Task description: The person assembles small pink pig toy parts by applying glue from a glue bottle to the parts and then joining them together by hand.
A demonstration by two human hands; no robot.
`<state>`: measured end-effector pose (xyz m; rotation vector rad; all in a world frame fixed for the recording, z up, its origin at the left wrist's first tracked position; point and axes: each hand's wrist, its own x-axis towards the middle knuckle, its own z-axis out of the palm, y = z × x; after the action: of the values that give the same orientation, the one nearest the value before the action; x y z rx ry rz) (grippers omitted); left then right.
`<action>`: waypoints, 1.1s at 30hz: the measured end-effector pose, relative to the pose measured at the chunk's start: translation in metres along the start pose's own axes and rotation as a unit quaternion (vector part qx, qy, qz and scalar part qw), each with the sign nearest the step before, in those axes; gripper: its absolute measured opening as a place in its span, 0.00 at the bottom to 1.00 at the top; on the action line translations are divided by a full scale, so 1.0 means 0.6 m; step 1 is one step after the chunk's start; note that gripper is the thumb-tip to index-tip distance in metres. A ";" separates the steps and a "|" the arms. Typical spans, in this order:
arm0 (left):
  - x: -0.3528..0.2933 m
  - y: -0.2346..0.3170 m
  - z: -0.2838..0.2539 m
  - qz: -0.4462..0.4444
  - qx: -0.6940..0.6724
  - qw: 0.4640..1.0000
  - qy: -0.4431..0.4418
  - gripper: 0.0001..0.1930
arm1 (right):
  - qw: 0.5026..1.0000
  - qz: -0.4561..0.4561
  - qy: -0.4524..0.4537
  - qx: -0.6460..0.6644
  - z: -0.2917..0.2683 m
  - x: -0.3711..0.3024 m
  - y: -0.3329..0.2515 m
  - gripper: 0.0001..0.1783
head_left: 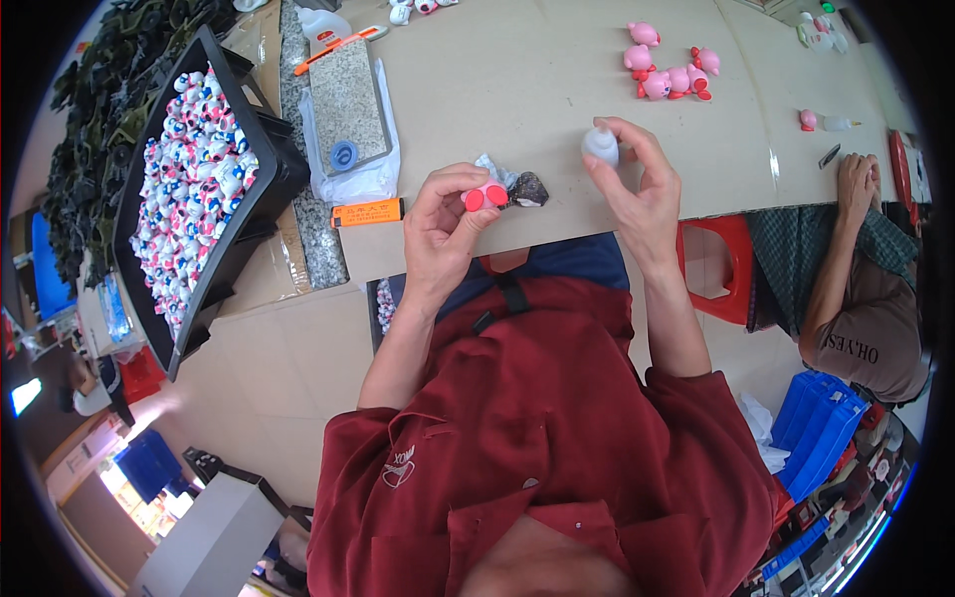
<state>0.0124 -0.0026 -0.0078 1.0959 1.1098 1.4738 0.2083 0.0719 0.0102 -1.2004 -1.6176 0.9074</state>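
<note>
Between the fingers and thumb of my left hand is a small pink figurine, its two red oval feet facing up. My right hand grips a small white squeeze bottle above the table, apart from the figurine. Just beyond my left hand lie a crumpled whitish-blue cloth or tissue and a dark lump, whose kind I cannot make out. Farther off on the table stands a cluster of several pink figurines with red feet.
At left, a black bin holds many small white, blue and pink figures. A stone slab carries a blue ring-shaped cap and an orange-handled tool. An orange box lies near the table edge. Another person's hands rest at right.
</note>
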 end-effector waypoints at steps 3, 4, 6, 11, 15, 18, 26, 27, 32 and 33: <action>-0.001 -0.002 0.001 -0.001 0.001 1.000 0.005 0.14 | 1.000 0.008 0.012 -0.017 0.007 0.011 0.013 0.15; -0.001 -0.002 0.001 0.002 -0.001 1.000 0.006 0.14 | 0.999 0.012 0.016 -0.027 0.008 0.013 0.014 0.15; -0.001 0.000 0.002 0.003 0.002 1.000 0.009 0.14 | 1.000 0.006 0.023 -0.020 0.013 0.013 0.019 0.15; 0.001 -0.002 0.000 0.000 -0.012 1.000 0.016 0.14 | 0.973 -0.131 0.173 -0.074 0.013 -0.002 0.003 0.17; -0.001 0.001 0.000 0.009 -0.023 0.999 0.027 0.14 | 0.970 -0.229 0.065 -0.057 0.021 -0.032 -0.015 0.15; -0.006 0.004 0.002 0.025 -0.024 0.999 0.035 0.14 | 0.970 -0.228 -0.036 -0.069 0.054 -0.033 -0.023 0.13; -0.006 0.004 -0.006 0.036 -0.019 0.998 0.042 0.16 | 0.970 -0.205 -0.084 -0.101 0.099 -0.022 -0.021 0.14; -0.006 0.009 -0.005 0.034 -0.022 0.998 0.045 0.16 | 0.968 -0.202 -0.095 -0.112 0.098 -0.022 -0.026 0.14; 0.001 0.013 -0.006 0.025 -0.025 0.998 0.053 0.17 | 0.957 -0.225 -0.113 -0.145 0.097 -0.018 -0.021 0.14; 0.001 0.013 -0.006 0.015 -0.040 0.998 0.049 0.18 | 0.957 -0.224 -0.109 -0.152 0.097 -0.019 -0.018 0.14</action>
<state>0.0072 -0.0033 -0.0009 0.9977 1.0976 1.5962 0.1513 0.0556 -0.0016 -0.8897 -2.1551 0.5232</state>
